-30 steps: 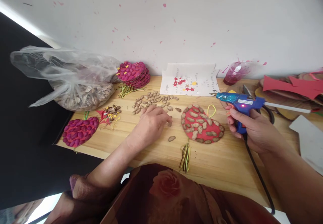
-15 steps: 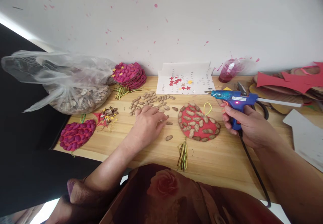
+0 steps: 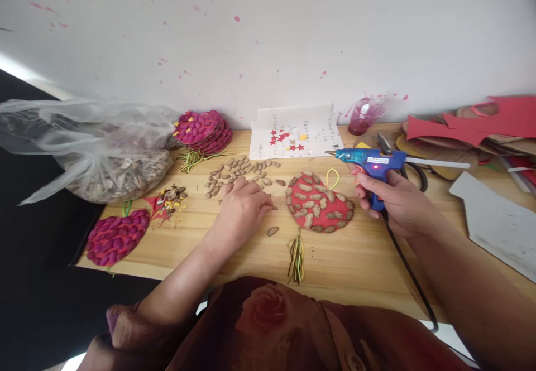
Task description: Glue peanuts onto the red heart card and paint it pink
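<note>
My left hand (image 3: 244, 210) is low over the wooden table with its fingers drawn together. The tip of a peanut (image 3: 274, 208) sticks out at its thumb and fingertips; the rest is hidden. Beyond the hand spreads a pile of unshelled peanuts (image 3: 234, 167), and one loose peanut (image 3: 273, 231) lies nearer me. My right hand (image 3: 391, 201) grips a blue glue gun (image 3: 379, 163), its light lit, nozzle pointing left and a white glue stick out of its back. Between the hands rests a red heart-shaped piece (image 3: 320, 215) covered with peanuts, with a yellow loop and a tassel (image 3: 296, 259).
At left are a plastic bag of shells (image 3: 121, 176), a magenta-painted heart (image 3: 117, 237) and a stack of painted pieces (image 3: 205, 131). A paper with stars (image 3: 297, 131) and a cup of magenta liquid (image 3: 362, 117) stand along the wall. Red cutouts (image 3: 460, 131) lie right.
My left hand has closed at the peanut that lay beside its fingertips. The whole view has shifted slightly to the right; the glue gun stays held above the table.
</note>
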Demonstrator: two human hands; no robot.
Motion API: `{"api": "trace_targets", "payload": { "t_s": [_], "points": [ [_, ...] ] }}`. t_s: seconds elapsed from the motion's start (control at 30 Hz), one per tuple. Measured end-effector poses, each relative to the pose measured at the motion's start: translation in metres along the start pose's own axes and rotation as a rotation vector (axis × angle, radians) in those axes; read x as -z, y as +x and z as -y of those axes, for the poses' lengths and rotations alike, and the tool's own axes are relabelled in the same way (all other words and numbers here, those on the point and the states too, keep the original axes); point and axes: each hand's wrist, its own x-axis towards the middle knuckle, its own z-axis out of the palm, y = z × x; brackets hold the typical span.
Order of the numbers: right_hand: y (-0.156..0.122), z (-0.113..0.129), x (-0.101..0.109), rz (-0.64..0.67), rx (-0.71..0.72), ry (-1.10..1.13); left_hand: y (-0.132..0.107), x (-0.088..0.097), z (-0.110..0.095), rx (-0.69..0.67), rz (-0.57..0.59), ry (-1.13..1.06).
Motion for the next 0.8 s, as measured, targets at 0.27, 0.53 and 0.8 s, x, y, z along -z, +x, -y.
{"api": "trace_targets", "payload": {
  "t_s": [0.27, 0.53, 0.8],
  "points": [
    [0.001, -0.001, -0.002, 0.002, 0.011, 0.021, 0.005, 0.006, -0.004, -0.018, -0.030, -0.015],
    [0.001, 0.000, -0.002, -0.016, -0.018, 0.038, 0.045, 0.007, -0.066, -0.168, -0.013, -0.039],
    [0.001, 0.001, -0.004, -0.013, -0.024, 0.061, 0.068, -0.018, -0.101, -0.196, 0.087, 0.027]
  ]
}}
